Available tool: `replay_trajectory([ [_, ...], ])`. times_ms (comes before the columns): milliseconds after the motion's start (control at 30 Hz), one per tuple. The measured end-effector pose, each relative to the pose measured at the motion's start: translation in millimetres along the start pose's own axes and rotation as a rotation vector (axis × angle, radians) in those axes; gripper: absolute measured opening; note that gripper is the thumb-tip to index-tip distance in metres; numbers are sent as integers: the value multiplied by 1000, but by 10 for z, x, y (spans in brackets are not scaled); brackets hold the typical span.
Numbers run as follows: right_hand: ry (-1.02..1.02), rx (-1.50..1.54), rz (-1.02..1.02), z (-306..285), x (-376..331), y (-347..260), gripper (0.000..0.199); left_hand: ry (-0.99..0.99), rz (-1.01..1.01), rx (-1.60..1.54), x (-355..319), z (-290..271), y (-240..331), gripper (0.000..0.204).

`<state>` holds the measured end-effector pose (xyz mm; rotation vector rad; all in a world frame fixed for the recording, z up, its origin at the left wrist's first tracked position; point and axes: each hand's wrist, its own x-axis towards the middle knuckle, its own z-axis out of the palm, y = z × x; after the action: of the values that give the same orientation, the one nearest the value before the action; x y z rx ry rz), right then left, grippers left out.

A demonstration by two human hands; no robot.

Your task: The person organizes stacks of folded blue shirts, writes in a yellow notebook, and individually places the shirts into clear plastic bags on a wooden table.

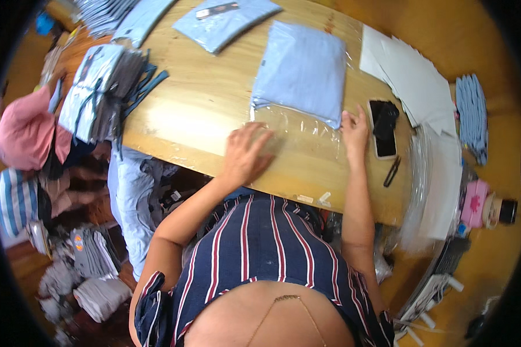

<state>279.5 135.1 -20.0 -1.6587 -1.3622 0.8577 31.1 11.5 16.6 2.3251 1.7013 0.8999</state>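
Note:
A folded light blue garment (pixel 300 66) lies on the table in a clear plastic bag (pixel 301 130), whose loose end reaches toward me. My right hand (pixel 356 133) is at the lower right corner of the garment, its thumb and fingers closed at the bag's edge. Beside the left side of that loose end is my left hand (pixel 246 153), slightly blurred, with fingers apart and nothing visible in them. Another folded blue garment (pixel 223 23) with a dark tag lies farther back.
The wooden table (pixel 185 110) holds a tied stack of bagged garments (pixel 98 92) at left. On the right lie a phone (pixel 383 144) with a black thing on it, small black snips (pixel 392 172), white sheets (pixel 411 81) and clear bags (pixel 419 173). A person in a pink cap (pixel 26 130) sits at left.

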Motion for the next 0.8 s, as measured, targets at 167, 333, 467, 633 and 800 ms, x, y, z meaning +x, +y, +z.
replay_trajectory([
  [167,-421,515,404,297,371,-321,51,-189,-26,44,297,242,253,84],
  [333,-748,833,481,369,393,-363,10,44,39,305,481,363,118,64],
  [467,-808,943,484,358,171,-448,9,209,106,223,530,199,-149,35],
  [633,-624,1056,380,110,-257,-309,37,349,47,23,859,-683,488,21],
  [800,-476,1067,317,175,-745,-256,57,499,-139,-440,901,-1479,653,19],
])
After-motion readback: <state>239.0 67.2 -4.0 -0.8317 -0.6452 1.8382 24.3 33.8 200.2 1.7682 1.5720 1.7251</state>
